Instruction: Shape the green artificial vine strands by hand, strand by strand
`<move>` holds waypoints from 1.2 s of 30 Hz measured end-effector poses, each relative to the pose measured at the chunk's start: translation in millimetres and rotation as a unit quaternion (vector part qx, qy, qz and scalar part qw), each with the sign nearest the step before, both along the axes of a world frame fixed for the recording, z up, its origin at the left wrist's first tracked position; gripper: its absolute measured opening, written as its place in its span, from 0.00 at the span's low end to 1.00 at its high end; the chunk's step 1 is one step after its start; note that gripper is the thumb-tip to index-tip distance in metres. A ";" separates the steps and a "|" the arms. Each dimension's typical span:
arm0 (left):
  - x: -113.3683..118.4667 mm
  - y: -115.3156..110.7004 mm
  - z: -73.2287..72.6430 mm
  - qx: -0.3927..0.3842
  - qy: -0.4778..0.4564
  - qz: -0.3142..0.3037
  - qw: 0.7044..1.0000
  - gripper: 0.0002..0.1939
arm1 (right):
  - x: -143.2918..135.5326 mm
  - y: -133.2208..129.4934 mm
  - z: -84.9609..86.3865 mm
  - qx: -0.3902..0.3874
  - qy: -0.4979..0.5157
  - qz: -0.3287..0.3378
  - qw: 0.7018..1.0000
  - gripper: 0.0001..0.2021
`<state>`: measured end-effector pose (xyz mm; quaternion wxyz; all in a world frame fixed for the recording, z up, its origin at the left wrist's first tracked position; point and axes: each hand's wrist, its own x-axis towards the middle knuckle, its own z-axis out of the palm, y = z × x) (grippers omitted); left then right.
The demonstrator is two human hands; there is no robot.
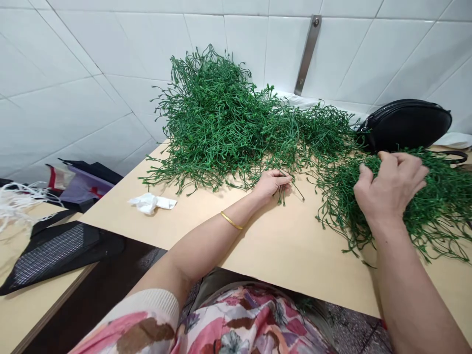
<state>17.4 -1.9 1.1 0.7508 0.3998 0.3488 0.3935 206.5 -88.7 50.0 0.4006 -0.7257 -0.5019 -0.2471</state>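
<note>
My left hand (273,185) is closed in a pinch around a few thin green artificial plant stems (298,190), whose ends poke out below and to the right of the fingers. It rests low over the middle of the table. My right hand (391,184) is over the right-hand pile of green plastic stems (354,216), its thumb apart from the bent fingers. The fingertips point away from me, so any contact with the stems is partly hidden. A larger heap of the same stems (217,118) rises at the back of the table, beyond my left hand.
A crumpled white tissue (149,202) lies on the wooden table (258,241) at left. Beside the right pile stands a black bag (407,123). White tiles with a metal bracket (308,54) back the table. Black mesh material (51,250) and white cords (22,201) lie on another surface.
</note>
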 end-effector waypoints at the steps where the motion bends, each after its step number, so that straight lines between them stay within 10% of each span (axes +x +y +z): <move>1: 0.0 0.5 0.0 -0.002 -0.003 0.000 1.000 0.07 | 0.6 1.7 3.2 -0.010 -0.018 0.002 1.000 0.14; 7: -2.5 2.1 -2.5 -0.010 -0.029 -0.010 0.999 0.08 | -45.4 17.8 -21.9 -0.106 0.053 0.279 0.953 0.10; 14: -3.8 3.4 -6.2 0.010 -0.046 -0.028 0.998 0.07 | -63.7 29.1 -58.7 -0.170 0.063 0.298 0.937 0.07; 29: 5.9 1.7 -11.5 0.058 0.019 0.029 0.998 0.08 | -66.3 25.9 -48.4 -0.200 0.065 0.323 0.923 0.10; 36: 14.0 1.5 -9.6 0.079 0.062 0.065 0.993 0.13 | -75.8 -2.7 -13.8 -0.254 0.145 0.450 0.844 0.12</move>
